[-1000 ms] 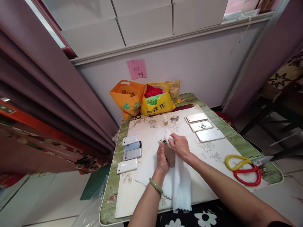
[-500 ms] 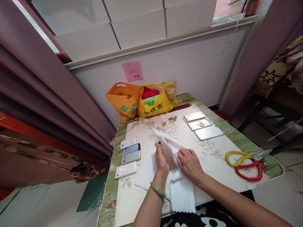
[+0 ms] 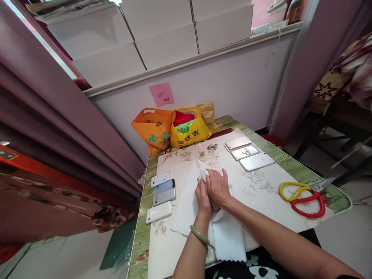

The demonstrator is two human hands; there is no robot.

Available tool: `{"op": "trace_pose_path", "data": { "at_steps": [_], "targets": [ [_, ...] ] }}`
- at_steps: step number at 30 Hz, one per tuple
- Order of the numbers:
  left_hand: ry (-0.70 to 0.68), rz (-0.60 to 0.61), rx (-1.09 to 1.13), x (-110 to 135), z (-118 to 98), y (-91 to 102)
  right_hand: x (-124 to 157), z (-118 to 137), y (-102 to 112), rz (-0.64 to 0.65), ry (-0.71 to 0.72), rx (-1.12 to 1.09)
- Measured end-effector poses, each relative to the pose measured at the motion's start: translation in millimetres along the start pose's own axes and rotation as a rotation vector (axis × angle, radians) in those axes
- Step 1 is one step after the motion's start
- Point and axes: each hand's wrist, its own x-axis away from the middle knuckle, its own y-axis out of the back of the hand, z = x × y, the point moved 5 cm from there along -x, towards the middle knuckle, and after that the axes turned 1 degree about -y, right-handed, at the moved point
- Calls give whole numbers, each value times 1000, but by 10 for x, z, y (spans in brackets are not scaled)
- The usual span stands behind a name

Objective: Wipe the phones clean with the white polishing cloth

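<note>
My left hand (image 3: 203, 199), with a green bangle on the wrist, grips a gold phone (image 3: 200, 179) that stands tilted over the table; only its top edge shows. My right hand (image 3: 217, 186) presses a fold of the white cloth (image 3: 229, 236) against the phone's face, fingers closed on the cloth. The rest of the cloth lies spread beneath both hands and hangs over the near table edge.
Several phones lie in a row at the left (image 3: 162, 192), three more at the back right (image 3: 250, 152). Yellow and red scissors (image 3: 305, 195) lie at the right. A small bottle (image 3: 201, 150), a ring holder (image 3: 212, 147) and two shopping bags (image 3: 174, 130) stand at the back.
My right hand moved up from the cloth on the table onto the phone, covering it with cloth. The left hand kept its grip on the phone.
</note>
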Motion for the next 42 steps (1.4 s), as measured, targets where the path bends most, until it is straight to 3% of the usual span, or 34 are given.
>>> {"op": "trace_pose_path", "data": {
  "at_steps": [5,11,14,19,21,23,27,31,33,37,39,42],
  "targets": [
    [-4,-213,15,-51,9,141,456,-214,36,37,120,23],
    [66,-215,22,-76,65,160,756,-345,190,24,183,124],
    [23,-199,-19,-63,55,155,555,-289,171,65,152,121],
    [-34,4,-54,-29,-19,32,-103,-86,134,84,28,-7],
    [-65,41,-68,-16,-58,4,-214,-33,74,81,-8,-65],
    [-71,23,-55,-9,-63,10,-152,-37,-4,52,-27,-74],
    [-30,-102,-4,-21,6,93,292,-182,-116,38,46,-29],
    [-6,-177,-56,-51,66,151,579,-414,10,52,120,-98],
    [-33,-146,-107,-54,72,128,520,-534,118,78,66,-167],
    [-196,-82,-282,-7,14,52,114,-669,361,49,-218,-310],
    [-259,-116,-360,21,-32,64,-84,-576,484,-32,-275,-382],
    [-284,-182,-438,20,-92,149,-220,-228,526,-3,-159,-455]
  ]
}}
